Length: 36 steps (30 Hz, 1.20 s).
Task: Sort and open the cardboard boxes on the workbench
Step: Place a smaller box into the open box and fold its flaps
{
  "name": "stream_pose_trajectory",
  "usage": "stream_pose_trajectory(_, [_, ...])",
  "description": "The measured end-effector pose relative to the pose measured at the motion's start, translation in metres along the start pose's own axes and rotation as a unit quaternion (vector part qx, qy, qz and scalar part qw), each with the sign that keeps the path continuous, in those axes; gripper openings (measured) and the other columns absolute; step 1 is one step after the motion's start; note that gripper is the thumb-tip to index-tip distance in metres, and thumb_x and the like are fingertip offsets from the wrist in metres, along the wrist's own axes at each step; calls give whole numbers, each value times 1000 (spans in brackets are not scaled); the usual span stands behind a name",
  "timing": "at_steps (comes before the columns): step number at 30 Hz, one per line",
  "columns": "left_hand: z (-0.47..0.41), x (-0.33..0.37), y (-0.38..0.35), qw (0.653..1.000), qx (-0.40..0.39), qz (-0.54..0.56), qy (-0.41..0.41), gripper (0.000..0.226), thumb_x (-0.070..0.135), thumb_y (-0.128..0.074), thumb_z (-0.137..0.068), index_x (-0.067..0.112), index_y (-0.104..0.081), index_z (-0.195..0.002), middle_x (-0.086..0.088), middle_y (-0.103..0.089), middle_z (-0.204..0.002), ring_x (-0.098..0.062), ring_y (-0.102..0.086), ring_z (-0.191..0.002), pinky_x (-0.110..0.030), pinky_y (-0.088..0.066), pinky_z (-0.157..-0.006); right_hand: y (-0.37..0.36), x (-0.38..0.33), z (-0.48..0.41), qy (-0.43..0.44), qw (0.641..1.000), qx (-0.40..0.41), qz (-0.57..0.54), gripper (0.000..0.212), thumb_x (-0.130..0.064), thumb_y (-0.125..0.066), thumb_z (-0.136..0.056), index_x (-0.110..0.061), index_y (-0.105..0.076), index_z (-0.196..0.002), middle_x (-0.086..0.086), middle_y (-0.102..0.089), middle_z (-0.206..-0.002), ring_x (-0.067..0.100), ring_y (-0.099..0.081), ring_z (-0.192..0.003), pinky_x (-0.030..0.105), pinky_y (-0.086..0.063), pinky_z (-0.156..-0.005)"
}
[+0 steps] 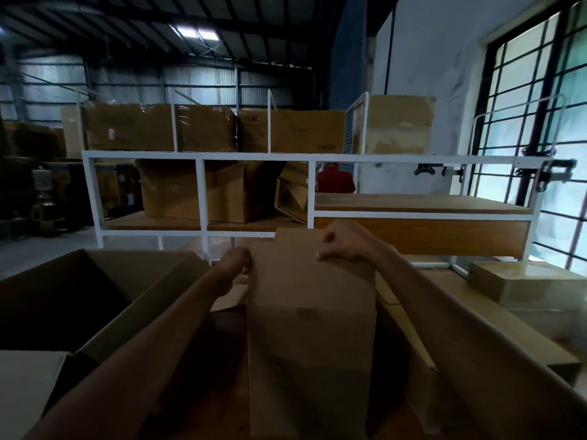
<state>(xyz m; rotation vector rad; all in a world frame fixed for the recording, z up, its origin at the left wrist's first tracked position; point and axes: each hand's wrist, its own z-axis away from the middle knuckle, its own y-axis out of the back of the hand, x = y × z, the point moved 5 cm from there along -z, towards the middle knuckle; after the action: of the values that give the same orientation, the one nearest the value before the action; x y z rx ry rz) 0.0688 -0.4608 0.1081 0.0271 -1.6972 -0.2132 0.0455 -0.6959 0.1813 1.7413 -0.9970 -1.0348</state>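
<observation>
Tall box sits between both grips, on the counter. Right grip is curled over its far top edge. Left grip clutches its far-left edge. Open box left of left grip; taped box right of right grip; white rack beyond.

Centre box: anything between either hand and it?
Nothing visible. Both hands are on the centre box: the left hand against its upper left edge, the right hand curled over its far top edge. The large open box sits off to the left.
</observation>
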Motion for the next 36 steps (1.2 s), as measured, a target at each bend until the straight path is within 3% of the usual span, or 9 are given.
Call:
stream_pose_trajectory(6, [7,9,0,971,-191,-141,29,24,28,-53,-97,16,-60,-117,-9,-59,-121,-21,-59,-104,-43,-49,-93,11,-19,48,-70,964,-229,-118,41,-58,-52,-92,-22,-65,-106,0,-67,-109,17,-63,-98,39,-49,-92])
stream_pose_trajectory(9, [14,-2,-17,886,-283,-364,51,67,41,-70,-84,25,-43,-144,2,-47,-143,-18,-45,-128,-36,-41,-103,-16,-14,70,-127,921,-299,-216,55,-62,-45,-93,-16,-67,-114,5,-70,-117,22,-67,-104,42,-53,-91])
stream_pose_trajectory(14, [24,-26,-46,840,-279,-465,-20,57,38,-75,-80,27,-53,-132,8,-54,-128,-15,-51,-119,-30,-40,-93,-59,-6,79,-43,993,-92,-55,33,-35,-74,-84,-26,-63,-115,-10,-58,-109,10,-56,-102,27,-46,-80])
stream_pose_trajectory(19, [23,-55,-44,825,-142,-536,-113,32,45,-73,-81,25,-66,-105,8,-60,-109,-9,-54,-100,-28,-42,-90,-93,9,93,-52,991,97,74,30,-46,-65,-86,-31,-57,-110,-3,-52,-120,15,-48,-109,35,-44,-88])
stream_pose_trajectory(21, [23,-56,-42,821,-137,-541,-118,29,45,-72,-82,22,-67,-99,6,-64,-107,-7,-55,-96,-31,-38,-101,-99,12,91,-40,990,120,70,28,-49,-60,-88,-30,-58,-108,-3,-52,-116,17,-47,-110,37,-42,-91])
stream_pose_trajectory(26, [19,-44,-42,863,-178,-471,-31,50,61,-44,-94,18,-70,-97,1,-67,-97,-8,-62,-84,-23,-43,-74,-91,-2,84,13,976,213,31,21,-26,-63,-90,-25,-61,-112,-3,-59,-114,14,-56,-101,32,-50,-83])
stream_pose_trajectory(30, [3,-34,-44,859,-136,-490,-54,40,49,-48,-97,15,-66,-110,-3,-64,-105,-15,-61,-93,-28,-45,-78,-99,-34,80,125,975,185,15,17,-17,-58,-94,-16,-66,-109,2,-65,-109,14,-62,-89,31,-55,-76])
stream_pose_trajectory(33, [-8,-38,-43,855,-131,-500,-48,34,39,-54,-96,14,-63,-118,-8,-62,-120,-22,-58,-108,-37,-44,-98,-117,-42,76,123,979,153,51,27,-22,-53,-97,-14,-67,-118,8,-61,-131,20,-62,-114,35,-52,-95])
stream_pose_trajectory(36, [-18,-40,-38,855,-74,-508,-77,36,38,-55,-96,18,-57,-126,-4,-58,-124,-22,-55,-113,-41,-43,-101,-107,-29,66,33,979,179,96,32,-29,-54,-96,-18,-61,-126,12,-39,-154,29,-31,-145,49,-29,-117])
